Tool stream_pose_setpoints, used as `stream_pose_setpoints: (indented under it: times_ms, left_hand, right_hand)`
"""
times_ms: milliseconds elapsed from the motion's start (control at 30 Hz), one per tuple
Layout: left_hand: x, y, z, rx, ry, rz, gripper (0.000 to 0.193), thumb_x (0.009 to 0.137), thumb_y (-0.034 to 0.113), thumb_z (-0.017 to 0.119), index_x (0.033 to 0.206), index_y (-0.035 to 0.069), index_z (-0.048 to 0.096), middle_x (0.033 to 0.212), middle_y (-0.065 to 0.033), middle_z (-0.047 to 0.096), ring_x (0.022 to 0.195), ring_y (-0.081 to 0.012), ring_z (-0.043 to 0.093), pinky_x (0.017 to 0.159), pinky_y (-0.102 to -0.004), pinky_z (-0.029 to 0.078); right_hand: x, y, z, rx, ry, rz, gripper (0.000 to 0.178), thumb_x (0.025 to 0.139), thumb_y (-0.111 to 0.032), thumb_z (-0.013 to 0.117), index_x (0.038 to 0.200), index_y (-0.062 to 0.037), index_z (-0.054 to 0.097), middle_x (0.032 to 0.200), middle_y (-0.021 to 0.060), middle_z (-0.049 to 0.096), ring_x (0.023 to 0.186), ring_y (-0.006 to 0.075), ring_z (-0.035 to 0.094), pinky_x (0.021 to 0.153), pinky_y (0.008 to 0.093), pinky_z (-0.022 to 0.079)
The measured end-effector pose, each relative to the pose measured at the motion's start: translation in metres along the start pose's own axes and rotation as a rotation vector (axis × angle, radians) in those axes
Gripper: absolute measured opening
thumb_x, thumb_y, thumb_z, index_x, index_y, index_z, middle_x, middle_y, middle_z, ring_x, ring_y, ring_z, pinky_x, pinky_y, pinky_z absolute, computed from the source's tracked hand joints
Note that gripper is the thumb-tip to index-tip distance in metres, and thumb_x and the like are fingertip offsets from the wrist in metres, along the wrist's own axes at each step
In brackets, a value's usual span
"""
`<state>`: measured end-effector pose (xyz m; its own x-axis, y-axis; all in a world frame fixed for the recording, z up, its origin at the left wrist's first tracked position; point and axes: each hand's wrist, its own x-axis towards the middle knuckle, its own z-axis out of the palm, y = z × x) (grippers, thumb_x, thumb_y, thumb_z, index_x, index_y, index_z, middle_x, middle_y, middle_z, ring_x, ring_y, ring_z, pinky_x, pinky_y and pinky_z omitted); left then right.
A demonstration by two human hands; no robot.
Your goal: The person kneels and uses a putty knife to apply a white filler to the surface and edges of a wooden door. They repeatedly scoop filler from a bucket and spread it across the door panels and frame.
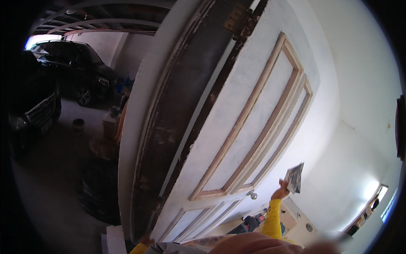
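My right hand (280, 191), in a yellow sleeve, is raised beside the door. It is closed on one edge of a flat, roughly square plate (295, 178) with grey and white smears, like a filler scraper. The plate is apart from the door face. The tall panelled door (262, 114) has whitish, patchy paint and bare tan wood mouldings round its panels. My left hand (146, 240) is low by the door's dark hinge-side edge; its fingers are too small and dark to make out.
A rusty hinge (240, 22) joins the door to a dark wooden frame (182, 84). A round knob (252, 195) sticks out of the door. Left of the wall edge, a dim garage holds a black car (69, 67) and a bucket (78, 126). A dark grey and red object (253, 222) lies beyond the door.
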<state>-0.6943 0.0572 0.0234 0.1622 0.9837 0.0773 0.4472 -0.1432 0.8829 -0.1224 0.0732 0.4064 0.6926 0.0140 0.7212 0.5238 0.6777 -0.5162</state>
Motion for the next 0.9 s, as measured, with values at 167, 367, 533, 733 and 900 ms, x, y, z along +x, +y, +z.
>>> stream_pose_setpoints:
  times_ms: [167,367,533,733,900]
  left_hand:
    - [-0.048,-0.094,0.049,0.12,-0.365,-0.39,0.066,0.075,0.011,0.058,0.137,0.004,0.037,0.126,-0.0177,0.049,0.11,-0.0311,0.051,0.089,-0.037,0.04]
    - [-0.133,-0.155,0.031,0.196,-0.712,-0.609,0.06,0.076,0.007,0.056,0.134,0.004,0.041,0.116,-0.0154,0.054,0.098,-0.0287,0.054,0.077,-0.0357,0.044]
    - [-0.143,-0.131,-0.002,0.267,-0.812,-0.715,0.056,0.077,0.004,0.055,0.132,0.004,0.044,0.108,-0.0135,0.058,0.089,-0.0268,0.058,0.068,-0.0346,0.047]
    - [-0.051,-0.072,0.062,0.198,-0.776,-0.714,0.052,0.078,0.0,0.054,0.129,0.004,0.048,0.099,-0.0112,0.063,0.077,-0.0245,0.061,0.056,-0.0334,0.051]
    - [-0.006,-0.024,0.161,0.068,-0.631,-0.622,0.041,0.081,0.008,0.053,0.122,0.01,0.057,0.086,-0.0098,0.064,0.068,-0.0184,0.061,0.058,-0.0326,0.052]
  right_hand:
    - [-0.087,0.062,-0.214,-0.459,0.381,0.381,0.041,0.09,-0.029,0.056,0.108,0.008,0.057,0.081,0.0101,0.065,0.061,0.0157,0.056,0.055,0.0275,0.046]
    - [-0.216,0.009,-0.43,-1.43,0.171,0.573,0.053,0.086,-0.044,0.048,0.105,0.004,0.062,0.102,0.0271,0.062,0.095,0.0414,0.059,0.083,0.044,0.045]
    - [-0.265,-0.056,-0.474,-1.39,0.569,1.025,0.045,0.087,-0.037,0.048,0.106,0.0005,0.063,0.095,0.0222,0.065,0.077,0.0347,0.065,0.066,0.041,0.051]
    - [-0.273,-0.057,-0.519,-1.2,0.732,1.189,0.05,0.087,-0.034,0.055,0.115,0.007,0.053,0.09,0.0191,0.065,0.055,0.0305,0.063,0.041,0.0353,0.05]
    - [-0.301,-0.044,-0.632,-1.098,0.719,1.278,0.064,0.083,-0.042,0.062,0.112,0.012,0.047,0.089,0.0237,0.061,0.062,0.0346,0.063,0.042,0.0403,0.051]
